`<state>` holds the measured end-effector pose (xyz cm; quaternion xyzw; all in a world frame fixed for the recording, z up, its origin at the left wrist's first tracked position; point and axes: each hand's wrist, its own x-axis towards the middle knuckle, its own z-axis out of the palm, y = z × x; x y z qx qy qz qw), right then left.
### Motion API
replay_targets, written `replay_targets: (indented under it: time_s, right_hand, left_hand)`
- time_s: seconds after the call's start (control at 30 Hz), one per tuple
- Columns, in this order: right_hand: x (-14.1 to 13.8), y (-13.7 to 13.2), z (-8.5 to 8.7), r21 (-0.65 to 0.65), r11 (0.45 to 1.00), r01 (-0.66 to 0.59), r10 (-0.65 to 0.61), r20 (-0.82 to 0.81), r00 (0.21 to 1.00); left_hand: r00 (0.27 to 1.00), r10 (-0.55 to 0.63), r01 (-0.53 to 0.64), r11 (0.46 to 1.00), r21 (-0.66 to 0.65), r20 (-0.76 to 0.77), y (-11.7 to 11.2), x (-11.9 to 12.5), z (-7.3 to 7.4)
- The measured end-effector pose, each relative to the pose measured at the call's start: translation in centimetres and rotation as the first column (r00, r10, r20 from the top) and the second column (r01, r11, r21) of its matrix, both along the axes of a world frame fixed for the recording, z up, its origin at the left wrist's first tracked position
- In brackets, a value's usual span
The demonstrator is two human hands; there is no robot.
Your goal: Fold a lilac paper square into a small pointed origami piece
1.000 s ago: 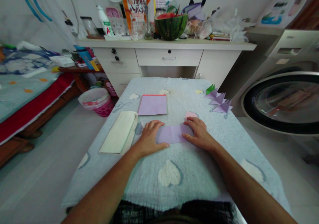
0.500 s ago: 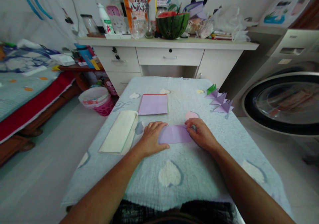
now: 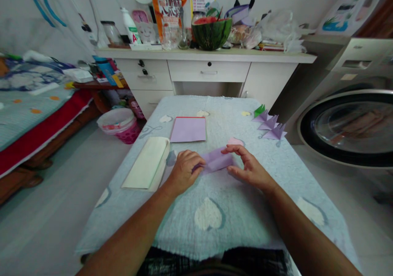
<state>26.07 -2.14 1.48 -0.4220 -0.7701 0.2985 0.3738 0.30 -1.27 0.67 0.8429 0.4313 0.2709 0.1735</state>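
Note:
A folded sheet of purple paper (image 3: 216, 160) is lifted at a slant above the cloth, with a crease along it. My left hand (image 3: 186, 169) pinches its left end between thumb and fingers. Around the right end, my right hand (image 3: 247, 167) has thumb and fingers spread apart; whether a fingertip touches the paper I cannot tell. Farther back lies a square stack of paper (image 3: 188, 129), purple on top with a red edge showing. Left of my left hand rests a folded cream-coloured paper or cloth (image 3: 147, 163).
Folded purple paper pieces (image 3: 272, 125) and a green one (image 3: 259, 110) stand at the table's back right. The table wears a pale blue cloth (image 3: 245, 222) with heart shapes. Behind are a white cabinet (image 3: 211, 69) and half a watermelon (image 3: 211, 34); a washing machine (image 3: 353, 71) stands right.
The purple paper has gone from lying flat to being raised and tilted. My left fingers have closed on its left end, while my right fingers have spread apart at the other.

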Motion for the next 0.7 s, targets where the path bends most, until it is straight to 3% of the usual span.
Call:
replay_targets:
  time_s: [0.13,0.27,0.57,0.7]
  right_hand:
    - [0.6,0.3,-0.4,0.195,0.981,-0.009,-0.049,0.293,0.955]
    - [0.4,0.3,-0.9,0.280,0.959,0.041,-0.169,0.452,0.876]
    - [-0.3,-0.2,-1.2,0.435,0.889,0.141,-0.359,0.474,0.804]
    - [-0.6,-0.3,-1.2,0.453,0.883,0.121,-0.360,0.490,0.793]
  left_hand:
    - [0.997,-0.004,0.000,0.998,0.060,0.076,-0.3,0.0,0.5]
    - [0.989,0.030,-0.048,0.991,0.123,0.143,-0.6,0.0,0.7]
    - [0.982,0.177,-0.185,0.970,0.155,0.067,-0.6,0.0,0.5]
    - [0.976,0.211,-0.218,0.953,0.212,0.059,-0.2,0.0,0.0]
